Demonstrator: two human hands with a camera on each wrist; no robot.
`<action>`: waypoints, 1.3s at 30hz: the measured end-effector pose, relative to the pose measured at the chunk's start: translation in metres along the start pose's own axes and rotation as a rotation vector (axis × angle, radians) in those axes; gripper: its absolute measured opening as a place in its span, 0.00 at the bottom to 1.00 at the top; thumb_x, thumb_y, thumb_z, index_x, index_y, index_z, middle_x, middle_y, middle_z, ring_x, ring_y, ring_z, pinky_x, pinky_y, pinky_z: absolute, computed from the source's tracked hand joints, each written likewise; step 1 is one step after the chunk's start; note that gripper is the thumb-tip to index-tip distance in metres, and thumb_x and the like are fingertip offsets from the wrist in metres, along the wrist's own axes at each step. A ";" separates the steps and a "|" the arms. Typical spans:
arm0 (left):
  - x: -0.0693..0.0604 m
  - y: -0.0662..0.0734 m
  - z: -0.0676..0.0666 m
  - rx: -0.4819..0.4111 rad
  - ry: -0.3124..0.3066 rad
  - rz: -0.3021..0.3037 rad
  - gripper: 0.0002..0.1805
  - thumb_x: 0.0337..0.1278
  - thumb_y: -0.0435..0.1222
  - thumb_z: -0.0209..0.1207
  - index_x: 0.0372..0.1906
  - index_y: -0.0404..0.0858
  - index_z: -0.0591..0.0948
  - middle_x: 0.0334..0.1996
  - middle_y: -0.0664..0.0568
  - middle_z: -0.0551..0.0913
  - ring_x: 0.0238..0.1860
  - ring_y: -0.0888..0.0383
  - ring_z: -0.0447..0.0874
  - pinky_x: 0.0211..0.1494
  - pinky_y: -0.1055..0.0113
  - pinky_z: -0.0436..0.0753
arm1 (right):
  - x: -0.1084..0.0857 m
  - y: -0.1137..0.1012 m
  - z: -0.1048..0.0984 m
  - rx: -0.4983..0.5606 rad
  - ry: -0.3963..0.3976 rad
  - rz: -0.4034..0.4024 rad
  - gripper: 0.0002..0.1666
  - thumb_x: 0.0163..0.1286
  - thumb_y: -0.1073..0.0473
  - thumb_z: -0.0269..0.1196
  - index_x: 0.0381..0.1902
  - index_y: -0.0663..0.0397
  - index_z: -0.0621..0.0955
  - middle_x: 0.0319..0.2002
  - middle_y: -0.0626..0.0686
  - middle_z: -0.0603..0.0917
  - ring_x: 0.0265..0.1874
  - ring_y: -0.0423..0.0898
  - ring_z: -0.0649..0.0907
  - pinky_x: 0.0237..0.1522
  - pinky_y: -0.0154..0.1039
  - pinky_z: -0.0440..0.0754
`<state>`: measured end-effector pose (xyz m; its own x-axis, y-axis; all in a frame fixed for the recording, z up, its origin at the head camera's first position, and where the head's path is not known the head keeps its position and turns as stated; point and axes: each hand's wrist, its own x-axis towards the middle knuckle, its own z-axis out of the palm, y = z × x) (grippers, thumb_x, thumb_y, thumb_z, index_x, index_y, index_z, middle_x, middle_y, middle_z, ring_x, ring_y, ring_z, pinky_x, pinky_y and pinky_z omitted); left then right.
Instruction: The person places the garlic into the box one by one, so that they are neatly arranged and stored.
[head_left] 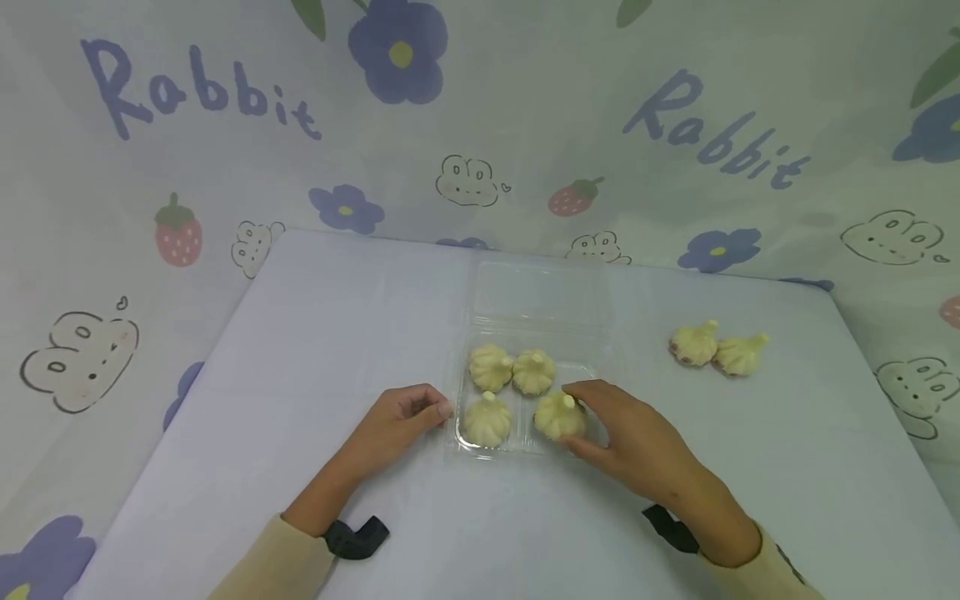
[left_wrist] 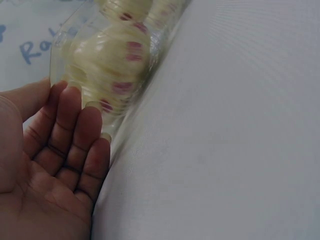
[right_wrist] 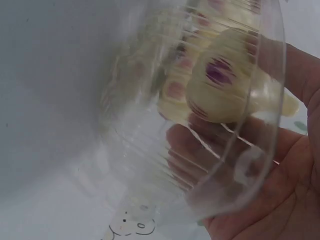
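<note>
White covering (head_left: pixel 337 325) lies under the fingers. Between them, thin ribbed plastic forms a clear box (head_left: pixel 522 433), its lid (head_left: pixel 540 292) laid back beyond the fingertips. The left hand (head_left: pixel 396 429) pinches the nearest rim; the right hand (head_left: pixel 636 435) curls round a garlic bulb (head_left: pixel 558 418), over or in the corner closest to it. Loading seems in hand; the move likely calls for settling this bulb, then letting go. Three bulbs (head_left: pixel 487 422) sit left of those fingers, two loose bulbs (head_left: pixel 693 345) beyond them, rightward: rounded, lobed, some purple-blotched, with stubby stems.
</note>
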<state>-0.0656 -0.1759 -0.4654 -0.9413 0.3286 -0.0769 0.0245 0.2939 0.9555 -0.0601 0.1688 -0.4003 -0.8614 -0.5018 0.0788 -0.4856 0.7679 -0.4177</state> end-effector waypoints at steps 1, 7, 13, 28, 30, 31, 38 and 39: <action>0.000 0.000 0.000 0.000 0.000 -0.001 0.11 0.75 0.42 0.62 0.41 0.40 0.87 0.37 0.51 0.86 0.43 0.53 0.82 0.47 0.66 0.79 | 0.001 -0.001 0.001 0.003 -0.005 -0.008 0.35 0.67 0.46 0.76 0.67 0.51 0.79 0.63 0.50 0.82 0.61 0.51 0.82 0.57 0.53 0.82; 0.000 0.001 -0.001 -0.001 0.001 -0.001 0.10 0.75 0.42 0.62 0.41 0.40 0.87 0.36 0.51 0.86 0.43 0.53 0.82 0.48 0.66 0.79 | 0.009 0.000 0.006 0.022 -0.041 -0.070 0.35 0.67 0.48 0.76 0.68 0.49 0.79 0.61 0.47 0.83 0.61 0.49 0.82 0.58 0.51 0.81; 0.000 0.001 0.000 0.003 -0.001 0.007 0.10 0.75 0.42 0.62 0.41 0.40 0.87 0.36 0.51 0.85 0.42 0.54 0.81 0.47 0.66 0.79 | 0.015 0.002 0.010 0.042 -0.096 -0.086 0.36 0.66 0.49 0.76 0.69 0.52 0.79 0.62 0.49 0.83 0.61 0.49 0.83 0.59 0.50 0.81; 0.000 0.001 0.000 -0.003 -0.004 0.000 0.10 0.75 0.42 0.62 0.42 0.39 0.87 0.37 0.50 0.85 0.42 0.54 0.81 0.47 0.66 0.79 | 0.021 0.001 0.017 0.075 -0.133 -0.035 0.38 0.63 0.49 0.79 0.67 0.54 0.78 0.63 0.52 0.83 0.62 0.52 0.82 0.62 0.52 0.79; 0.000 0.001 0.000 -0.006 -0.005 -0.002 0.10 0.75 0.42 0.62 0.42 0.39 0.87 0.37 0.50 0.85 0.42 0.53 0.81 0.47 0.66 0.79 | 0.021 0.001 0.018 0.072 -0.132 -0.027 0.38 0.62 0.49 0.79 0.66 0.54 0.79 0.62 0.52 0.84 0.62 0.52 0.82 0.61 0.52 0.79; 0.000 0.001 0.000 -0.005 -0.005 -0.003 0.11 0.75 0.42 0.62 0.42 0.39 0.87 0.37 0.50 0.85 0.43 0.53 0.81 0.47 0.66 0.79 | 0.021 0.000 0.018 0.071 -0.131 -0.024 0.38 0.61 0.49 0.79 0.66 0.54 0.79 0.62 0.52 0.84 0.61 0.52 0.83 0.61 0.52 0.80; 0.000 0.001 0.000 -0.001 -0.007 -0.003 0.11 0.75 0.42 0.62 0.42 0.39 0.87 0.37 0.50 0.85 0.43 0.53 0.81 0.47 0.66 0.79 | 0.021 0.000 0.017 0.073 -0.121 -0.031 0.38 0.61 0.49 0.80 0.65 0.54 0.79 0.61 0.52 0.84 0.61 0.52 0.83 0.61 0.52 0.79; 0.000 0.001 0.000 -0.002 -0.008 -0.002 0.11 0.75 0.42 0.62 0.42 0.39 0.87 0.37 0.50 0.85 0.42 0.53 0.81 0.47 0.66 0.79 | 0.021 0.000 0.017 0.075 -0.121 -0.033 0.38 0.61 0.49 0.80 0.65 0.54 0.80 0.61 0.52 0.84 0.61 0.52 0.83 0.61 0.52 0.79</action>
<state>-0.0659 -0.1752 -0.4645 -0.9388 0.3347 -0.0814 0.0217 0.2933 0.9558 -0.0757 0.1517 -0.4138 -0.8188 -0.5739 -0.0146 -0.4966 0.7208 -0.4836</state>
